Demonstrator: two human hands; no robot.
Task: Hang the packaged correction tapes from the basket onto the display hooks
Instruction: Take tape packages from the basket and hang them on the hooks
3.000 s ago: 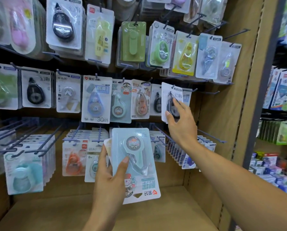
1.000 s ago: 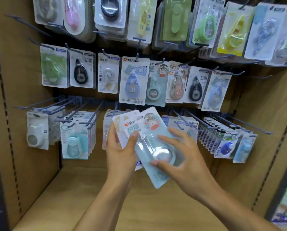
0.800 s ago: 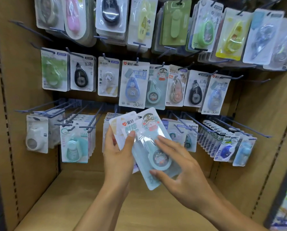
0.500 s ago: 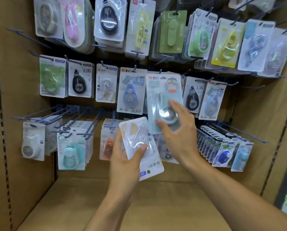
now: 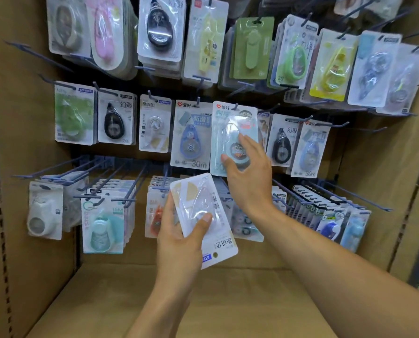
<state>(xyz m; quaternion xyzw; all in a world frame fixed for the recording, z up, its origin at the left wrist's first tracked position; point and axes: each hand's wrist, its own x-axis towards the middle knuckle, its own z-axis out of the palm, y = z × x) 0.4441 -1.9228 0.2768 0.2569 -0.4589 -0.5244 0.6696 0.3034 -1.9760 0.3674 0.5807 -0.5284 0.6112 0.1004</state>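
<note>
The right hand (image 5: 248, 176) reaches up to the middle row of hooks, thumb and fingers pinching the lower part of a pale blue packaged correction tape (image 5: 230, 132) whose top hole sits at a display hook (image 5: 236, 106); whether the card is fully threaded on cannot be told. The left hand (image 5: 179, 236) grips a white packaged correction tape (image 5: 201, 215) in front of the bottom row, turned upside down, thumb pressed on its clear blister.

The cardboard display stand (image 5: 20, 142) holds three rows of hooks, most of them loaded with carded tapes. Just left of the pale blue pack hangs a blue teardrop tape card (image 5: 190, 135) marked "30m"; another "30m" card (image 5: 311, 150) hangs further right. A black teardrop tape card (image 5: 116, 118) hangs on the left of the middle row.

Long bare hooks (image 5: 57, 167) jut out at the lower left, and the cardboard floor (image 5: 106, 301) of the stand lies open beneath both forearms. The cards mostly carry Chinese print; a red heart logo tops the pale blue pack.
</note>
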